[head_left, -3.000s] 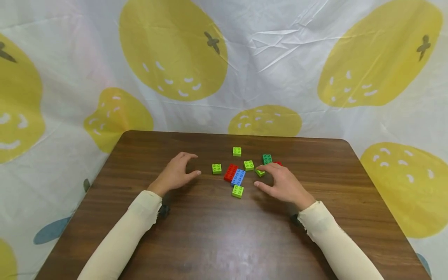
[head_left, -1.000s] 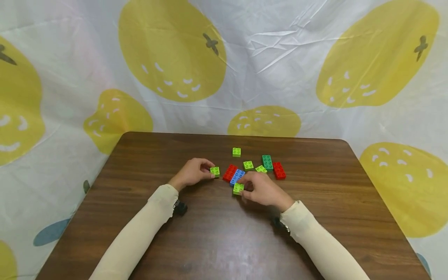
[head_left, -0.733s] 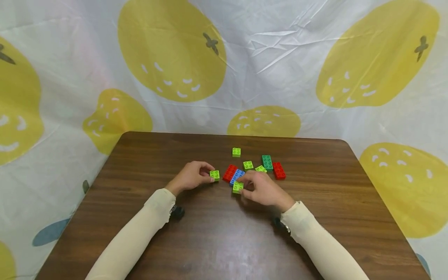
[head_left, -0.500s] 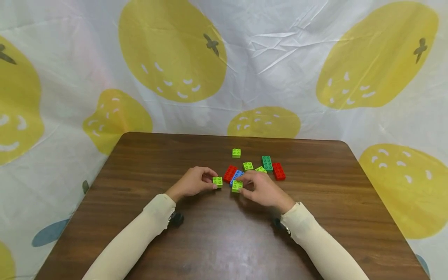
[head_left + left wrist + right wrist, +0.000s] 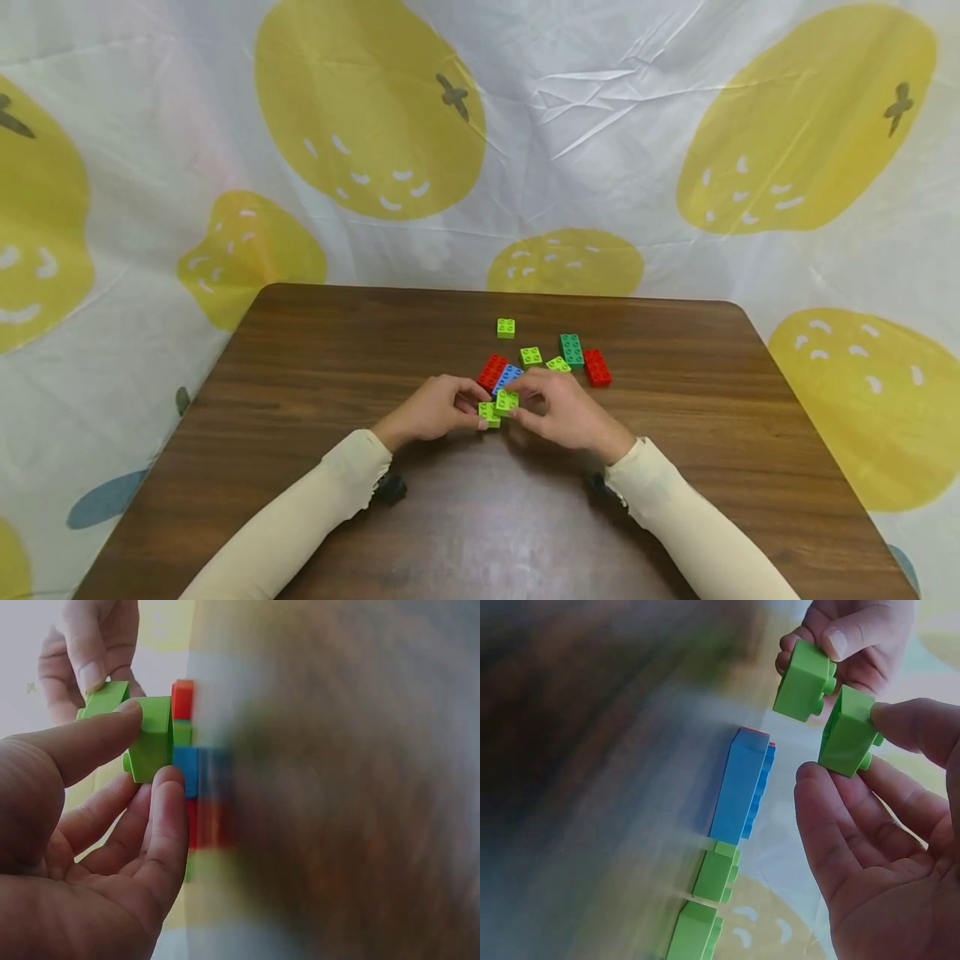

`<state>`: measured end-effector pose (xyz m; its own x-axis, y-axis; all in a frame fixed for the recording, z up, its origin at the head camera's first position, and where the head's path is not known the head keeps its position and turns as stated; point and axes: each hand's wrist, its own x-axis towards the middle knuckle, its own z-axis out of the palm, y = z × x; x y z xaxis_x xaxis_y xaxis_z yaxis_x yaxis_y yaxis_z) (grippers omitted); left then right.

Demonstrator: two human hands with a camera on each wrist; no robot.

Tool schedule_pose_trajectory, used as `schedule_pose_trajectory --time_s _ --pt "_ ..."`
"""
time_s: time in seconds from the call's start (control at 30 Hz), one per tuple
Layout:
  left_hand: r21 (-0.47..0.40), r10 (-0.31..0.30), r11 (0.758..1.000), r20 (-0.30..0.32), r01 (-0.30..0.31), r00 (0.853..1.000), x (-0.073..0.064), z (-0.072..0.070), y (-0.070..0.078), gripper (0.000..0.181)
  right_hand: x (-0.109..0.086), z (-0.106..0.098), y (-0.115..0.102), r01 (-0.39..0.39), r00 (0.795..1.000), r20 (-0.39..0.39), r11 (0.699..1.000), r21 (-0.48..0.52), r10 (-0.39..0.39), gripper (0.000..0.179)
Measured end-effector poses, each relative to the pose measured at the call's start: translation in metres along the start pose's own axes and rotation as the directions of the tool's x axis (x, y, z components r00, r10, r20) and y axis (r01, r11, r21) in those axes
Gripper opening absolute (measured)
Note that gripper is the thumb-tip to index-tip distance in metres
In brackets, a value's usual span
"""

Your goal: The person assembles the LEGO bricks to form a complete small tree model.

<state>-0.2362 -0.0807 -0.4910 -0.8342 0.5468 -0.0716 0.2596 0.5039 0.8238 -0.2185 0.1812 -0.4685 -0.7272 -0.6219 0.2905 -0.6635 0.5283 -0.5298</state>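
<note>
Beyond the left hand (image 5: 435, 409), a red brick (image 5: 492, 372) and blue brick (image 5: 507, 380) are blocking passage; nearer tabletop (image 5: 495, 517) is lying open.

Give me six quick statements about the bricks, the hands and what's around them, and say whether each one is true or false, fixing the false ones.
1. The left hand pinches a lime green brick. True.
2. Only one hand holds a brick. False: the right hand pinches another lime green brick.
3. The blue brick lies beside a red brick. True.
4. Only one red brick shows. False: a second red brick lies beside the dark green brick.
5. The cloth behind the table bears large yellow shapes. True.
6. The table is white. False: it is dark brown.
</note>
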Motion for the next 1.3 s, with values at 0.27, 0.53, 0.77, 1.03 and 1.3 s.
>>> schedule_pose_trajectory --time_s 0.27,0.53,0.77,1.03,1.3 --pt "-0.019 0.027 0.999 0.039 -0.027 0.999 0.003 0.014 0.006 0.039 -0.009 0.001 -0.001 0.021 0.999 0.029 1.0 -0.019 -0.02 0.028" --pt "0.014 0.033 0.999 0.05 -0.034 0.998 0.009 0.019 0.007 0.038 -0.012 0.003 0.001 0.012 0.999 0.052 0.999 -0.043 -0.01 0.029" --pt "0.008 0.045 0.999 0.059 -0.045 0.997 0.01 0.019 0.008 0.039 -0.011 0.006 -0.001 -0.014 0.997 0.081 0.999 -0.032 0.017 0.028" --pt "0.045 0.035 0.998 0.081 -0.039 0.996 0.011 0.021 0.01 0.044 -0.009 0.009 -0.003 -0.008 0.997 0.073 0.998 -0.061 0.013 0.031" --pt "0.073 0.035 0.997 0.077 -0.04 0.996 0.011 0.021 0.01 0.045 -0.005 0.01 -0.003 -0.033 0.996 0.083 0.997 -0.063 0.038 0.03"
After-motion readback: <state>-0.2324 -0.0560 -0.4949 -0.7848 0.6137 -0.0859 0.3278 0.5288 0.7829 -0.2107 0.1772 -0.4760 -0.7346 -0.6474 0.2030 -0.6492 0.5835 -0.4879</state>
